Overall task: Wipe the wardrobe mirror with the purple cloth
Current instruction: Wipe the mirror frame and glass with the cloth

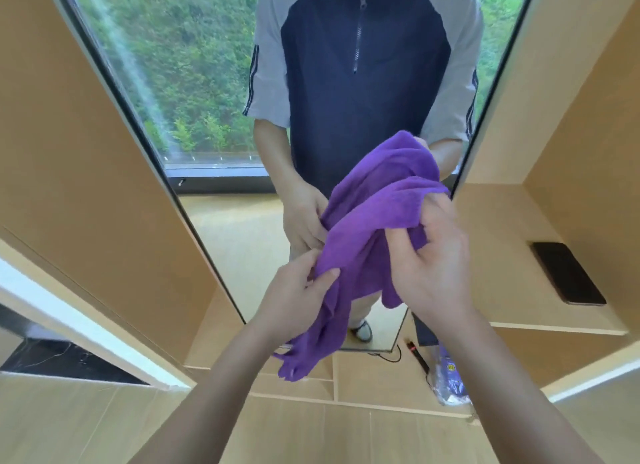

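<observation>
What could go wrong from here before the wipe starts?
The crumpled purple microfibre cloth hangs loose between the left hand and right hand; its trailing end may smear unevenly across the tall dark-framed wardrobe mirror. A wide sweep to the right might also knock the flat black phone on the wooden shelf.

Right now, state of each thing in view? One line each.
cloth: bunched, held up in front of the mirror by both hands, lower end hanging loose.
left hand: pinching the cloth's lower left edge.
right hand: fingers curled round the cloth's upper part.
mirror: upright, streaked on the left side.
phone: lying flat on the shelf at right, screen dark.
</observation>
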